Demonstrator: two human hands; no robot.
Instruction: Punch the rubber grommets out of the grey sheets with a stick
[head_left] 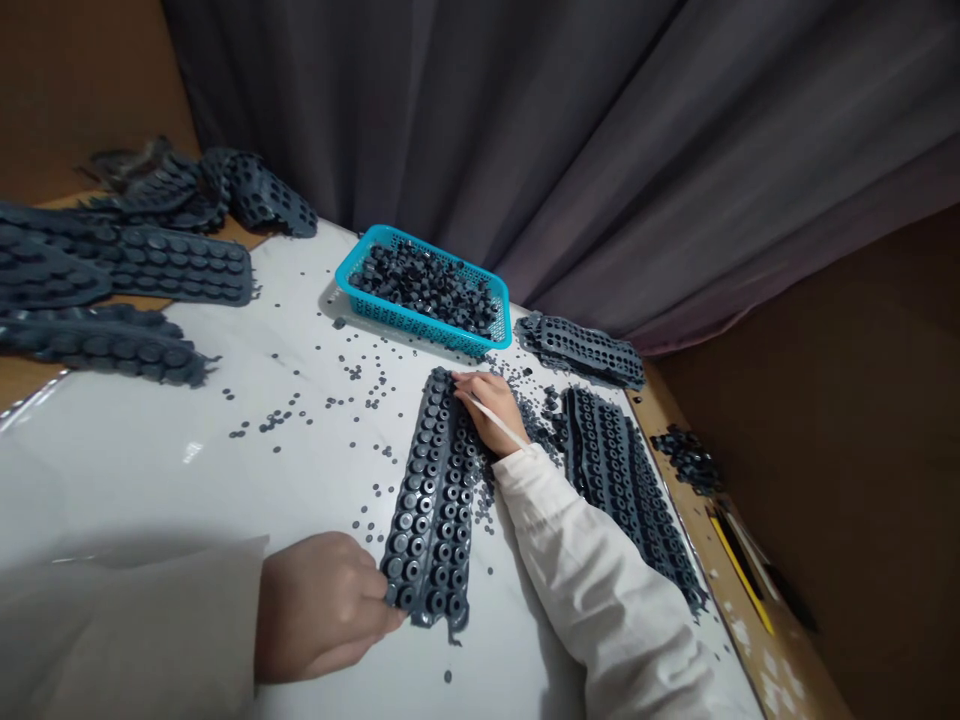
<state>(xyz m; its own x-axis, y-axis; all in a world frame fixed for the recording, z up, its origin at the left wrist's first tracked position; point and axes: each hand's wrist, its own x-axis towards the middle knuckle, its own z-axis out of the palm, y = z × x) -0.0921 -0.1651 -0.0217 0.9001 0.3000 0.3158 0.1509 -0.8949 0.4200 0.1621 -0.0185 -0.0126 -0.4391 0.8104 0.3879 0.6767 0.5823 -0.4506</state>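
A dark grey molded rubber sheet (429, 500) with rows of round ring-shaped parts lies lengthwise on the white tabletop. My left hand (330, 605) pinches its near left corner, thumb and fingers closed on the edge. At the sheet's far end my right hand (491, 408) is closed around a thin white stick (499, 420), which runs back over the wrist. The stick's working tip is hidden by the fingers. Small dark discs (360, 375) are scattered left of the sheet, with more under and beside my right wrist.
A blue basket (427, 335) full of small dark parts stands behind the sheet. More molded sheets lie at left (180, 262) and a stack of sheets (622, 470) at right. Beyond are a parts pile (686, 458), a yellow tool (742, 570) and a grey curtain (480, 120).
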